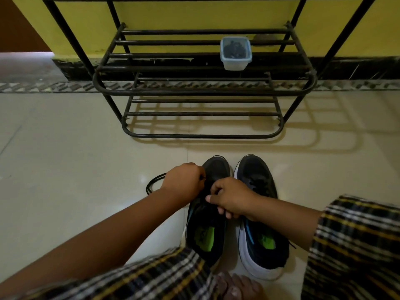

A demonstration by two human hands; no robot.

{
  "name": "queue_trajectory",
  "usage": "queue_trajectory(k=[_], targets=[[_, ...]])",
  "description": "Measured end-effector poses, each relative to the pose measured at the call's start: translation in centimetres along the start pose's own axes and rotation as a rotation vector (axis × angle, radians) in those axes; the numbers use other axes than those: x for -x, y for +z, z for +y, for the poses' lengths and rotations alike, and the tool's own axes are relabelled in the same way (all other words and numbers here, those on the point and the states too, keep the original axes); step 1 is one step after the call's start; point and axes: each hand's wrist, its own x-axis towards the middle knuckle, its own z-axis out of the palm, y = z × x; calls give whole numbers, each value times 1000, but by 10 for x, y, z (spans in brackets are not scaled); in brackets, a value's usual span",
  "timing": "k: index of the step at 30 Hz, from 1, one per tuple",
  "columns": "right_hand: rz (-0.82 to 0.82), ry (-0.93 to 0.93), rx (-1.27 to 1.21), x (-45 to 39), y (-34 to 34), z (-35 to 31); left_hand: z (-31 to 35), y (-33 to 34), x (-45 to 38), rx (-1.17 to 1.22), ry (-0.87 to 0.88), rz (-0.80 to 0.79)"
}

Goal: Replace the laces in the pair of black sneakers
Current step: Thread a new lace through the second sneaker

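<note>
From the head view, the work seems to be on the left sneaker point(206, 213), lace being drawn through or out of its eyelets; which, I cannot tell. It stands on the floor point(65, 148) touching the right sneaker point(259, 213), below the rack's point(203, 92) front edge. The left hand point(184, 180) pinches the black lace point(154, 184), which loops onto the floor leftward. The right hand point(231, 199) curls over the eyelets. The next move likely calls for steadying the shoe and feeding the tip onward.
</note>
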Motion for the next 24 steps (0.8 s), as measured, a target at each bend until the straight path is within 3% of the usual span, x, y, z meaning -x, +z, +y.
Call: queue_trajectory(k=[10, 24], targets=[[-27, -1, 19, -2, -3, 2, 1, -4, -1, -91, 1, 26], [-77, 13, -45, 1, -3, -1, 2, -1, 1, 90, -51, 6]])
